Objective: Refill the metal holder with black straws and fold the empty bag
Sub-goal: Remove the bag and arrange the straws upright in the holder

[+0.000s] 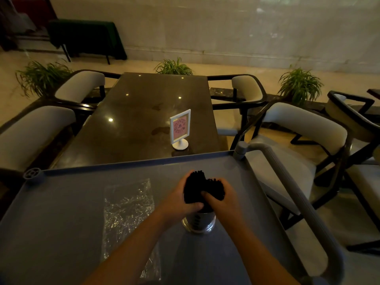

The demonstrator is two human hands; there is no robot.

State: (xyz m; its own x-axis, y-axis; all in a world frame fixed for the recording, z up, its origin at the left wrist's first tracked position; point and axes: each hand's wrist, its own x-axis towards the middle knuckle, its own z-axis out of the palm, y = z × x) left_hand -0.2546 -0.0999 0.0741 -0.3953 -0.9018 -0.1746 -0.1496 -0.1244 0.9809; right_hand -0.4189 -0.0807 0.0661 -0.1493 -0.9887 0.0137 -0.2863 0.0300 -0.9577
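Observation:
A shiny metal holder (199, 224) stands upright on the grey cart top (61, 233). A thick bundle of black straws (198, 187) sticks up out of it. My left hand (181, 199) wraps the bundle from the left, and my right hand (223, 197) wraps it from the right, thumb across the front. Both hands hide the holder's rim and the lower part of the straws. The clear plastic bag (128, 217) lies flat and crinkled on the cart to the left of the holder, with nothing visible inside.
The cart has a raised rim and a grey handle bar (298, 188) along its right side. Beyond it is a dark glossy table (144, 112) with a white sign stand (180, 128). Padded chairs (304, 128) flank the table on both sides.

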